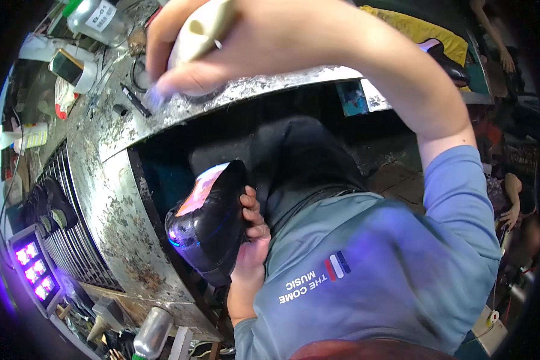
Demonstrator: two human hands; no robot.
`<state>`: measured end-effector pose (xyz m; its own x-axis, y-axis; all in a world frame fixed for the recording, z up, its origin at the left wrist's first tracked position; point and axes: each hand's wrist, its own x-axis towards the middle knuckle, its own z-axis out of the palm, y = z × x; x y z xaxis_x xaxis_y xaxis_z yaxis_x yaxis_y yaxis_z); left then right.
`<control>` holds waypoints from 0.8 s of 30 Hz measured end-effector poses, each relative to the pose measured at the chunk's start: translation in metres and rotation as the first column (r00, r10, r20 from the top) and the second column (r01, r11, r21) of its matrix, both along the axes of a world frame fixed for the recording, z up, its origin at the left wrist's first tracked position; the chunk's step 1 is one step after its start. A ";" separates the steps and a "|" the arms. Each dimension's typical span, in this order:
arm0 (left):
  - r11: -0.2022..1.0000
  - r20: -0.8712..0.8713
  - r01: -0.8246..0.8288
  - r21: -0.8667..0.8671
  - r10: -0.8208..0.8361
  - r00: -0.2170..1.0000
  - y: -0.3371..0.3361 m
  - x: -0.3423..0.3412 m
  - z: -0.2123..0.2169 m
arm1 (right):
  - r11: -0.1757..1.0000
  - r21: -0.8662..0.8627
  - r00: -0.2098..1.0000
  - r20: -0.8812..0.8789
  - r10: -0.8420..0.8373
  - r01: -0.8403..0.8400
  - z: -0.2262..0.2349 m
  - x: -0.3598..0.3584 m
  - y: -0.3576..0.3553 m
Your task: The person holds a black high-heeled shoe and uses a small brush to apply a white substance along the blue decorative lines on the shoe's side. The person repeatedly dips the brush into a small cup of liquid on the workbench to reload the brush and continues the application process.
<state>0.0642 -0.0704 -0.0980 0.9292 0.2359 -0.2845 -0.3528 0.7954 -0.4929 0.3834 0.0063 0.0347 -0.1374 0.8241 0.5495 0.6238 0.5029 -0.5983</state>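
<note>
My left hand (255, 231) is closed round the side of a black shoe upper (207, 240). The shoe is tilted, held over my lap beside the bench front. Along its upper face runs a pale strip (204, 189) lit pink and orange. My right hand (240, 45) is raised over the worn bench top, its fingers wrapped round a pale, rounded, bottle-like object (201, 36). Motion smears this hand a little, and it partly covers the object, so its exact kind is unclear. On the bench below it lies a black marker pen (135, 100).
A clear jar with a green lid (102, 23) and a phone (67, 66) stand at the back left. Black shoes (57, 201) lie on a metal grate (72, 222) beside a glowing lamp panel (36, 270). At far right are a yellow cloth (414, 27) and other people's arms.
</note>
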 end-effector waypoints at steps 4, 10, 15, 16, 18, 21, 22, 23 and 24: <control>0.999 0.066 -0.001 -0.038 0.004 0.998 -0.004 0.010 -0.002 | 0.892 -0.147 0.844 0.420 -0.334 0.427 -0.029 0.016 0.024; 0.997 0.089 -0.013 -0.079 0.020 0.996 -0.006 0.015 0.000 | 0.899 -0.144 0.816 0.497 -0.295 0.413 -0.038 0.011 0.033; 0.992 0.051 -0.044 -0.114 0.050 0.997 -0.004 0.017 0.002 | 0.933 0.216 0.919 0.212 -0.332 0.287 -0.036 0.021 0.022; 0.993 0.054 -0.037 -0.109 0.043 0.998 -0.004 0.018 0.003 | 0.937 0.229 0.935 0.177 -0.307 0.265 -0.037 0.020 0.018; 0.993 0.036 -0.045 -0.107 0.049 0.998 -0.004 0.019 0.004 | 0.939 0.054 0.889 0.306 -0.340 0.340 -0.036 0.017 0.013; 0.994 0.048 -0.036 -0.105 0.042 0.998 -0.004 0.019 0.006 | 0.983 -0.029 0.982 0.046 -0.181 0.183 -0.022 0.009 0.004; 0.993 0.044 -0.043 -0.107 0.048 0.998 -0.004 0.018 0.007 | 0.996 -0.007 0.988 -0.126 -0.087 0.086 -0.015 0.006 0.002; 0.993 0.040 -0.046 -0.107 0.050 0.998 -0.004 0.018 0.007 | 1.000 -0.029 0.982 -0.190 -0.010 0.005 -0.007 0.003 -0.010; 0.994 0.041 -0.045 -0.103 0.049 0.998 -0.003 0.018 0.007 | 0.994 0.054 0.969 -0.224 0.102 -0.093 -0.001 -0.004 -0.014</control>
